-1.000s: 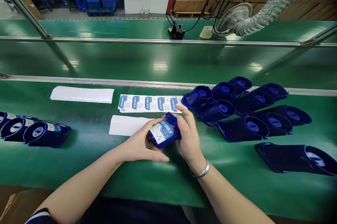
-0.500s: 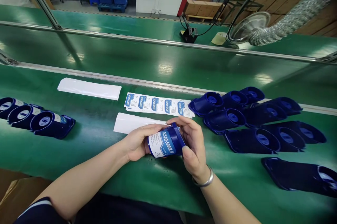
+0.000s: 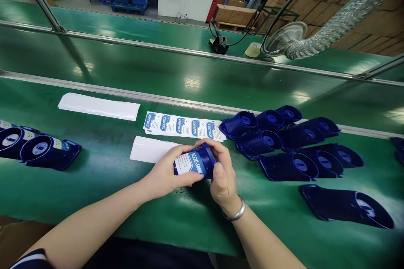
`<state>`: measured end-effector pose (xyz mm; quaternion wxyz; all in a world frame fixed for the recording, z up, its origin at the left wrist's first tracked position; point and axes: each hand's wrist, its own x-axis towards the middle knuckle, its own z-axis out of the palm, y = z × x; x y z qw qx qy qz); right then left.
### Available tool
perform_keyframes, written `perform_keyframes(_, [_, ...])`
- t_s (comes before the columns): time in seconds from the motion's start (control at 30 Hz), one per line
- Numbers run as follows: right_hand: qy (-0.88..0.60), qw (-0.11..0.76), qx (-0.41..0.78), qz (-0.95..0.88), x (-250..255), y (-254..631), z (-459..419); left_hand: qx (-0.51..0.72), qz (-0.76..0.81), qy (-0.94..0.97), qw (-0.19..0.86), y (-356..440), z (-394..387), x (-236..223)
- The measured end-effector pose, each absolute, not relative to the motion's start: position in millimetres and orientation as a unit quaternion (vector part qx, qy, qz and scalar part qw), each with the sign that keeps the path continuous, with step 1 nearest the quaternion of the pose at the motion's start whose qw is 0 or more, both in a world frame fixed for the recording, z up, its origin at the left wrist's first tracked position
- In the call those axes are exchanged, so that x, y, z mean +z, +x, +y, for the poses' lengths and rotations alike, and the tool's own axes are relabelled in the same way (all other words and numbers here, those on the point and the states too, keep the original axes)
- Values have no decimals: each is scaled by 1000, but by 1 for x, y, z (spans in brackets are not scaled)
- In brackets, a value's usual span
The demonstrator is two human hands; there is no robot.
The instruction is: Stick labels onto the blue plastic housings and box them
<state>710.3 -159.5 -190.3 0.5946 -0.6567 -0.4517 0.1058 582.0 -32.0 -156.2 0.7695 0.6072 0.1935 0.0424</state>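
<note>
Holding one dark blue housing [image 3: 208, 160] in both hands, just on the near side of the printed label sheet [image 3: 187, 126], over the green tabletop [image 3: 104, 151]. Gripping the rounded end with the left hand [image 3: 166, 172], fingers over the top and thumb across the blue-and-white label [image 3: 187, 163]. Bracing the flanged end with the right hand [image 3: 223, 176], fingers curled over the upper edge and thumb beside the flange. Closed round the housing from both sides, spread only to its thickness; cannot tell the contact underneath. Wearing a silver bangle [image 3: 235, 211] on the right wrist, to the right of the sheet and nearer. Left of the sheet, seeing a blank white strip [image 3: 99, 107]; on its near side, another white strip [image 3: 151, 150], partly hidden by the left hand. Well to the sheet's left, seeing a row of labelled housings [image 3: 40, 151]; at its right end, a cluster of housings [image 3: 284, 166]; farther right and nearer, a lone housing [image 3: 334, 203]. Well beyond the sheet, seeing a black device [image 3: 219, 44] and a silver duct [image 3: 344, 20].
</note>
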Motion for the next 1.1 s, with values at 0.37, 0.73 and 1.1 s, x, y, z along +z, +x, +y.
perform_keyframes(0.37, [-647,571,70,-501,-188,708,-157,43,208,501,839,585,-25,-157])
perform_keyframes(0.73, [-637,534,3,-555,-189,703,-156,78,239,459,852,586,-30,-157])
perform_keyframes(1.1, [-669,557,0,-492,-190,700,-154,161,190,750,612,584,-31,-159])
